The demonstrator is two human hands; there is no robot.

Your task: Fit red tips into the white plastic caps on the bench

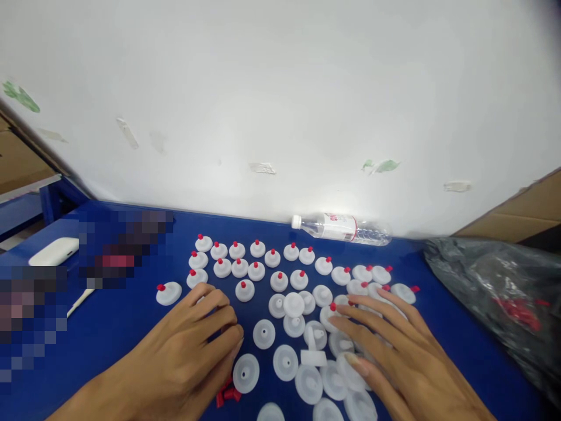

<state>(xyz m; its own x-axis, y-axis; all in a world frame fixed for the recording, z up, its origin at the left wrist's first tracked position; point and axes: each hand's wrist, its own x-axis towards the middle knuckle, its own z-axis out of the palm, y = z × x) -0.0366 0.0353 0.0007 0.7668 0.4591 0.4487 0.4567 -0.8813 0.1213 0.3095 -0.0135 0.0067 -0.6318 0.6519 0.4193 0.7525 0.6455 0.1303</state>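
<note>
My left hand (pixel 190 342) is at the lower left with its fingers curled down and together. Whatever its fingertips hold, if anything, is hidden. Small red caps (pixel 228 395) lie on the table beside it, partly covered by the hand. My right hand (pixel 397 348) reaches over a loose heap of translucent white discs (pixel 308 383) with its fingers spread. Its fingertips are at or just above the discs, beside a white disc with a red cap (pixel 328 318). Several other white discs with red caps on their stems (pixel 279 282) are spread in uneven rows farther back.
A clear plastic bottle (pixel 337 227) lies against the white wall (pixel 280 105) on the blue table (pixel 127 327). A dark plastic bag (pixel 486 304) with red pieces sits at right. A white device (pixel 55 251) with a cable and blurred patches are at left.
</note>
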